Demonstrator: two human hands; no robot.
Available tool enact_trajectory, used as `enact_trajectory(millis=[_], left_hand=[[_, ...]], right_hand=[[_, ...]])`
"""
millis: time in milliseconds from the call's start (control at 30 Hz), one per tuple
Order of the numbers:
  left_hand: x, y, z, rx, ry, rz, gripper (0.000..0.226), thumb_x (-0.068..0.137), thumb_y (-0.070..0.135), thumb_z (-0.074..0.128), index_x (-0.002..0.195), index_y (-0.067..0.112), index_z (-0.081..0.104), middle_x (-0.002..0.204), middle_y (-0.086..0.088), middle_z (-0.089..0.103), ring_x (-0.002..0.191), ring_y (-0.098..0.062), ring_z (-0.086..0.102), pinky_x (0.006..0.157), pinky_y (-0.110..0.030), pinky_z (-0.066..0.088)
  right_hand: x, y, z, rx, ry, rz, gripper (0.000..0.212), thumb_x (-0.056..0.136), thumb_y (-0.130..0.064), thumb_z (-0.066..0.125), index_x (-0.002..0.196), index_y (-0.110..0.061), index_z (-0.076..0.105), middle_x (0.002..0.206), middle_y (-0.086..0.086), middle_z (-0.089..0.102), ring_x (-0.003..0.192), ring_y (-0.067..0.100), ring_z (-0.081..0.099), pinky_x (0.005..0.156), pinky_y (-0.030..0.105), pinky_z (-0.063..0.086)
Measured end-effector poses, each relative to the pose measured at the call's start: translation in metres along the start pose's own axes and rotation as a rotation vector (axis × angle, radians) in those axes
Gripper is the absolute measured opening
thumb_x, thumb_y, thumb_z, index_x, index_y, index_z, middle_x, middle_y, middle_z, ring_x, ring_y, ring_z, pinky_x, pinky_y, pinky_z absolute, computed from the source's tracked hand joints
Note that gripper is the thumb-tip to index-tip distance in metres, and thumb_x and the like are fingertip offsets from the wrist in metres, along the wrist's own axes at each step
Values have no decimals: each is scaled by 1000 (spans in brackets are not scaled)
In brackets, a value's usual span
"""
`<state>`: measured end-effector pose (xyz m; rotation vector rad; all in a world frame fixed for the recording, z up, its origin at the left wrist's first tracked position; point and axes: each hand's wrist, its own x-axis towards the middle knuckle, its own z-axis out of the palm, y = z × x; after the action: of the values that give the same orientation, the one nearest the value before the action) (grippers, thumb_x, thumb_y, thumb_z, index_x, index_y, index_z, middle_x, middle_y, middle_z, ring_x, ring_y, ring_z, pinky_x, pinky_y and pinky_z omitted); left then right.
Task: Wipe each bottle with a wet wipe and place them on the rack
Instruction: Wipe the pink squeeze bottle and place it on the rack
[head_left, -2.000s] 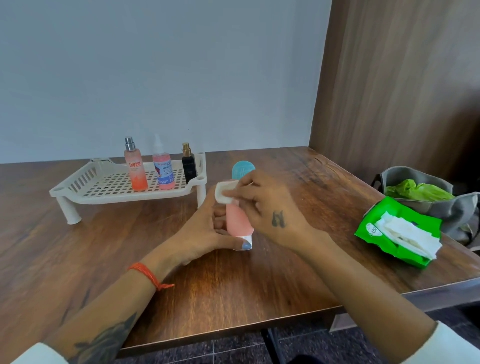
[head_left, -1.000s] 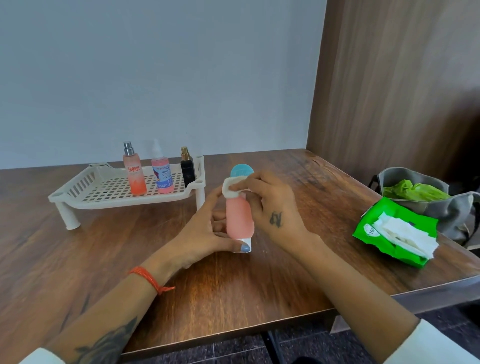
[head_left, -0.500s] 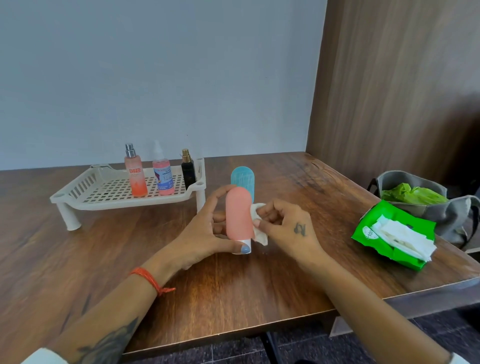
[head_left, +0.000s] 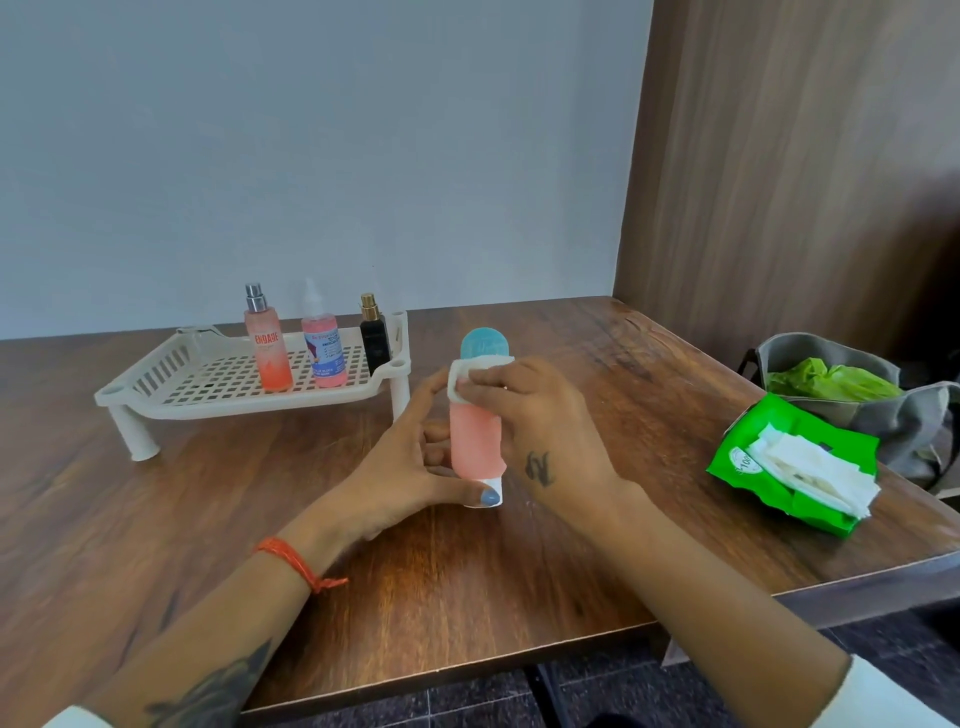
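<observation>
A pink bottle (head_left: 474, 441) stands on its white cap at the middle of the wooden table (head_left: 467, 582). My left hand (head_left: 410, 467) grips its lower part, thumb on the cap. My right hand (head_left: 540, 421) presses a folded white wet wipe (head_left: 462, 379) over the bottle's top. A blue bottle (head_left: 484, 344) stands just behind it, mostly hidden. On the cream rack (head_left: 208, 384) at the back left stand three bottles: an orange spray (head_left: 267, 348), a pink one with a blue label (head_left: 323, 348) and a small black one (head_left: 374, 338).
A green pack of wet wipes (head_left: 795, 467), open with white wipes sticking out, lies near the table's right edge. Behind it sits a grey bag (head_left: 872, 410) with green plastic inside. A wood-panelled wall rises on the right.
My right hand moved the wipe from the pink bottle's top down its right side and back up to the top. My left hand kept hold of the bottle.
</observation>
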<state>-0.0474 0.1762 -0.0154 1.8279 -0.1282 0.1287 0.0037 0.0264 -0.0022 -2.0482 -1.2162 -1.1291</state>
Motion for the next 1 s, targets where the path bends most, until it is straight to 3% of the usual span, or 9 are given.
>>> enact_trajectory(millis=[133,233,333,400,467,533,700,833,1000], left_hand=[[0,1,0,-24,-22,10,103,60,-13,81,135,41,35,114,-10,67,97,-27,70,87,-46,56],[-1,2,-1,-23,-34,7,102,62,-13,79,133,45,34,114,-6,68,98,-25,70,87,-42,56],[0,1,0,-32,-39,5,103,62,-15,78,133,44,33,106,-5,72,96,-25,70,85,-39,57],[0,0,0,-34,-36,7,104,61,-15,79,134,42,32,105,-6,73,97,-25,70,85,-40,57],[0,0,1,-33,-30,10,103,61,-12,81,131,46,32,107,-9,72,98,-25,70,86,-42,56],[-1,0,0,-37,-26,26,99,59,-8,83,124,51,35,110,-9,70,99,-24,69,87,-42,56],[-1,0,0,-67,-32,60,98,58,-14,81,128,41,40,115,0,66,100,-20,68,81,-37,58],[1,-3,-2,-52,-26,65,102,57,-13,82,131,44,39,125,3,59,111,-20,62,87,-38,56],[0,-1,-2,-22,-55,25,105,61,-12,80,135,44,32,102,-4,73,95,-20,70,82,-34,55]], right_hand=[[-14,0,-4,9,-137,-83,47,49,7,84,94,-3,73,90,13,69,83,32,65,68,38,56],[-22,0,-8,53,-202,-116,41,49,7,83,86,-8,75,88,6,71,82,26,66,66,33,57],[-16,2,-15,265,-145,17,18,66,-6,71,82,-13,76,88,2,73,81,14,67,72,24,54],[-4,4,-19,311,-35,124,20,76,-8,61,88,-13,76,91,2,73,82,10,66,76,13,47],[6,4,-15,229,10,130,26,72,5,66,91,-10,75,92,6,72,85,19,67,79,20,49],[11,0,-6,107,-63,55,37,61,13,74,92,-7,74,91,12,69,82,29,65,73,30,50],[2,-5,1,23,-244,-43,58,47,10,81,101,-8,71,97,15,61,86,31,56,63,35,51],[-11,-12,-6,16,-345,-92,51,49,-1,85,97,-11,72,99,10,61,89,27,53,63,38,54],[-23,-8,-15,154,-342,-75,33,64,3,74,92,-13,74,93,5,61,88,21,55,69,29,51]])
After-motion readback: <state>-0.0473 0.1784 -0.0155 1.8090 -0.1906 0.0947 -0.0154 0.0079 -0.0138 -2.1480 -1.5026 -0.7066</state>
